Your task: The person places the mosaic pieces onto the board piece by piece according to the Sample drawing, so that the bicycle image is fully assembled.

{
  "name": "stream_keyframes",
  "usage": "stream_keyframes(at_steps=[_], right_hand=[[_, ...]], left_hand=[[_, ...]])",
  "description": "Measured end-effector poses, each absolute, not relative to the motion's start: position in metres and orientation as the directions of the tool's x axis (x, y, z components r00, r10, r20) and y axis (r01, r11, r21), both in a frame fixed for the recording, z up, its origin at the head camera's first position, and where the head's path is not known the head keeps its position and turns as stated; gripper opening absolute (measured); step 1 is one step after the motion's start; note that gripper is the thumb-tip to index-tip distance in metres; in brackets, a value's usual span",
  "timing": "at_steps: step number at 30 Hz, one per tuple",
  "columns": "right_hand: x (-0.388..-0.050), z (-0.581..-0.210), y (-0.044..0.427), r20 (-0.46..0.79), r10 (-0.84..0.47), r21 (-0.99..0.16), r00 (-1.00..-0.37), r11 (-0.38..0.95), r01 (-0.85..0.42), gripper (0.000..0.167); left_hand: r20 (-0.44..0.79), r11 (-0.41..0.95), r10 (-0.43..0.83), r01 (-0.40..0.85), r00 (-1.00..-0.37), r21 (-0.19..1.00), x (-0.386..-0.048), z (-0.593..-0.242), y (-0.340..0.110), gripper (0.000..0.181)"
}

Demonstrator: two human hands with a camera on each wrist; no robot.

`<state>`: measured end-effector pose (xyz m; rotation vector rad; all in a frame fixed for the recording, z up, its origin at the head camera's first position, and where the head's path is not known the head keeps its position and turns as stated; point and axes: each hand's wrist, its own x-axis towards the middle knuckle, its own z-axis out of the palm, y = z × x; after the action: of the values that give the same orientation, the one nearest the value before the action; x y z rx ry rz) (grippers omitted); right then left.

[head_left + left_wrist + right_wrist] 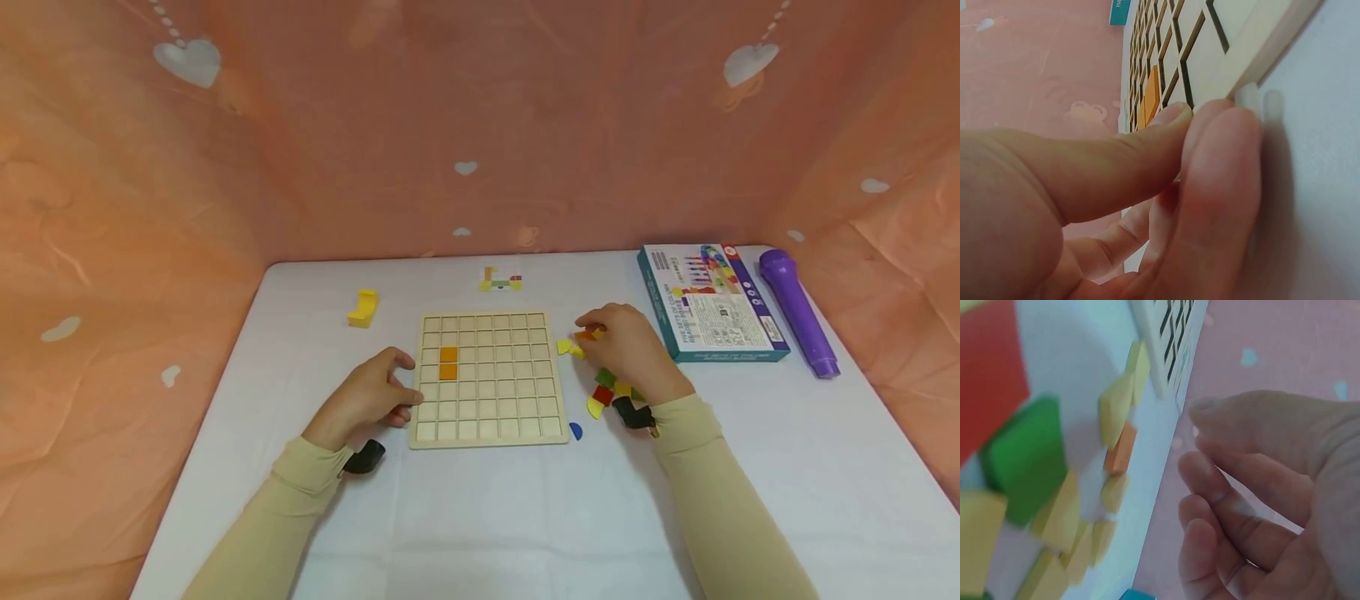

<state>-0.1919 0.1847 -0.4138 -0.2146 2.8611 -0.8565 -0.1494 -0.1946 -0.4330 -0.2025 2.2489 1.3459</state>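
Observation:
A wooden grid board (488,408) lies mid-table, with two orange square tiles (447,363) in neighbouring cells toward its left. My left hand (366,390) holds the board's left edge, thumb against the top and bent fingers at the side. My right hand (632,350) hovers over loose pieces right of the board, fingers loosely bent and thumb apart. Nothing shows between them in the right wrist view. Below that hand lie an orange piece (1121,450), several yellow pieces (1116,409), a green block (1029,459) and a red block (988,375).
A small pattern card (500,279) lies behind the board. One yellow curved block (363,308) sits at the back left. To the right are a printed game box (712,304) and a purple microphone-shaped object (799,312). A blue half-round piece (575,431) lies by the board's near right corner.

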Motion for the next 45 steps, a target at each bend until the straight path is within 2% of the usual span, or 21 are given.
stream_keyframes(at_steps=[5, 25, 39, 45], right_hand=[[-0.195, -0.416, 0.192, -0.141, -0.154, -0.554, -0.978, 0.831, -0.051, 0.034], [-0.205, -0.438, 0.182, -0.086, -0.181, -0.432, -0.980, 0.893, -0.127, 0.023], [-0.203, -0.431, 0.181, -0.065, -0.193, -0.434, -0.979, 0.889, -0.147, 0.023], [-0.199, -0.427, 0.177, -0.105, -0.177, -0.478, -0.979, 0.872, -0.106, 0.024]], left_hand=[[-0.489, 0.503, 0.133, -0.366, -0.862, 0.783, -0.151, -0.433, -0.197, 0.058], [-0.508, 0.499, 0.131, -0.386, -0.851, 0.776, -0.152, -0.434, -0.196, 0.059], [-0.497, 0.500, 0.134, -0.375, -0.857, 0.781, -0.153, -0.436, -0.197, 0.058], [-0.495, 0.496, 0.139, -0.373, -0.858, 0.785, -0.153, -0.437, -0.197, 0.058]])
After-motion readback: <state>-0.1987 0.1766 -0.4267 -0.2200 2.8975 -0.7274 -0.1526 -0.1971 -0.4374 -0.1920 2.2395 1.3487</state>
